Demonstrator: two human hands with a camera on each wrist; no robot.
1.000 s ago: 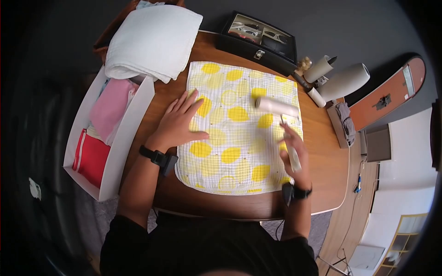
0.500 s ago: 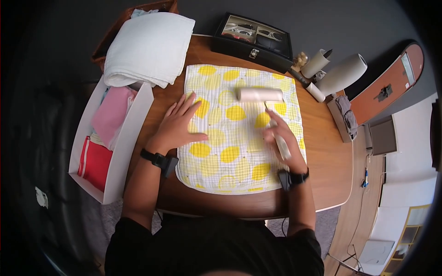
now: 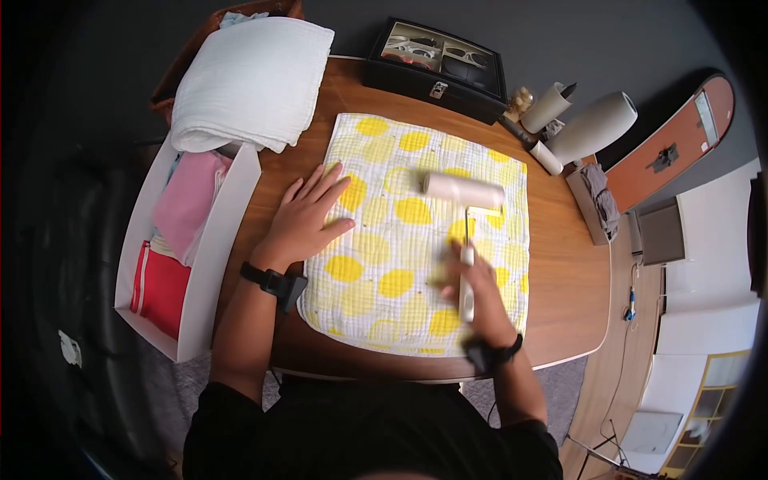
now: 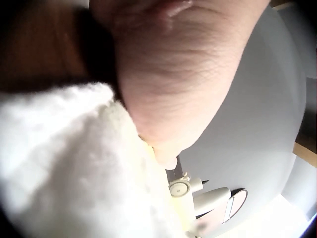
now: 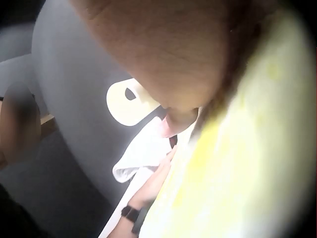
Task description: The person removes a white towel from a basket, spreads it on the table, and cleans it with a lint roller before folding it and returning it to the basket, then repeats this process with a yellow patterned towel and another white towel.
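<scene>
at far left, an open white box [image 3: 214,256] holds a red cloth [image 3: 164,290] at its near end and a pink cloth [image 3: 188,196] farther in. a folded white cloth [image 3: 252,80] lies over the box's far end and hides part of a brown basket [image 3: 170,68].

to the right, the left hand [image 3: 308,224] rests with its fingers spread wide on the left edge of the lemon-print cloth [image 3: 372,276], covering a bit of it. that cloth lies spread on the wooden table [image 3: 560,280], near the person.

beyond its far edge, near but apart, a black case [image 3: 472,102] with eyewear under its clear lid blocks the way to the wall. over the cloth's right half is the big white roller [image 3: 464,190], its head pointing left; blur hides whether it touches the cloth. the right hand [image 3: 480,292] grips its handle, nearer the person.

farther right, past the cloth's far right corner, a smaller roller [image 3: 546,158] with a dark handle lies beside a pale cylinder [image 3: 546,110] and a white rounded object [image 3: 594,130]. a narrow box [image 3: 586,210] of grey cloth stands at the table's right edge, before an orange-faced panel [image 3: 680,156].
</scene>
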